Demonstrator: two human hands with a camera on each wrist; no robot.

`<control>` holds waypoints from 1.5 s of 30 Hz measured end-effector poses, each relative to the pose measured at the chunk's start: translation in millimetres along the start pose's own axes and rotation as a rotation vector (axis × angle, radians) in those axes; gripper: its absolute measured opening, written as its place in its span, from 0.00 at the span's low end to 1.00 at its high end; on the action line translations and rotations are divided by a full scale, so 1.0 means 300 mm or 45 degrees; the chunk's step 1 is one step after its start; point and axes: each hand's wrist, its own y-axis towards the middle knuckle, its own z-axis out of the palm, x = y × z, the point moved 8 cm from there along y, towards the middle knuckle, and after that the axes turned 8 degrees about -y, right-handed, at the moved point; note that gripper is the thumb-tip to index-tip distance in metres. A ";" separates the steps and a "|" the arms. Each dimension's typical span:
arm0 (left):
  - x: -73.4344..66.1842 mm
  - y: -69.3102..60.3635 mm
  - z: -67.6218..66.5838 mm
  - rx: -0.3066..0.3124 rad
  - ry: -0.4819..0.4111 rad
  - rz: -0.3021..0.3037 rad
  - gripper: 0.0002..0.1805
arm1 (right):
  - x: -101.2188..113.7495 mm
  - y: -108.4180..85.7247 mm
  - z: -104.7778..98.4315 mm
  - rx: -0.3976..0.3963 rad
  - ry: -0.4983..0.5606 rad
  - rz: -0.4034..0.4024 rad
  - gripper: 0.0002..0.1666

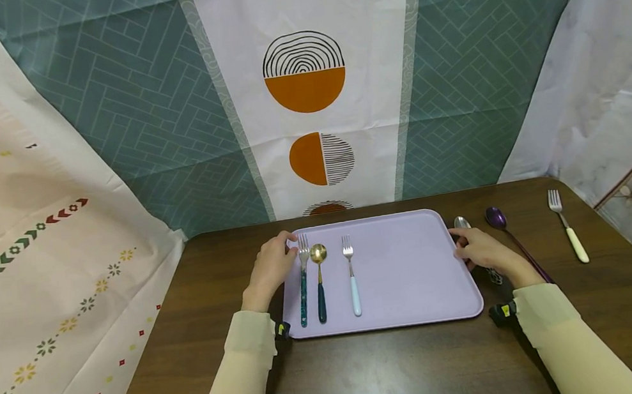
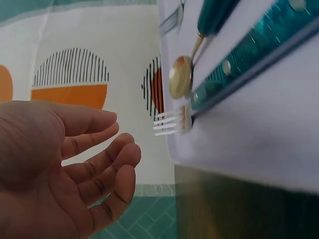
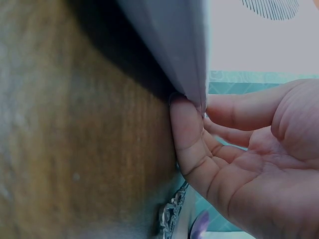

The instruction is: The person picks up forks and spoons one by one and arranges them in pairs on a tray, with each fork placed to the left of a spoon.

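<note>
While pinching the right rim of a pale-lilac, round-cornered tray (image 1: 410,270) on the surface (image 1: 404,374) with the right hand (image 1: 486,250), holds fingers of the left hand (image 1: 268,267) loosely curved near the tray's far-left corner.

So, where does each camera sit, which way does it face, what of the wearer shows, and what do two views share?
Head: head-worn, facing forward and down at the lilac tray; left hand, right hand and sleeves show.
Left wrist: worn there, facing the teal-handled fork and gold spoon; left hand shows.
Right wrist: worn there, facing the tray's edge; the right hand grips it.
Shared by head and left wrist: the gold spoon.
</note>
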 end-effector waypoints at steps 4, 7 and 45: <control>0.027 -0.001 -0.006 -0.006 0.011 -0.019 0.15 | -0.009 0.000 -0.003 -0.003 0.016 0.008 0.38; 0.050 0.000 -0.006 0.003 0.017 -0.027 0.16 | -0.013 0.000 -0.004 -0.006 0.017 0.015 0.39; 0.232 -0.020 0.079 0.346 -0.340 -0.250 0.22 | 0.001 -0.001 0.001 -0.014 0.022 -0.010 0.39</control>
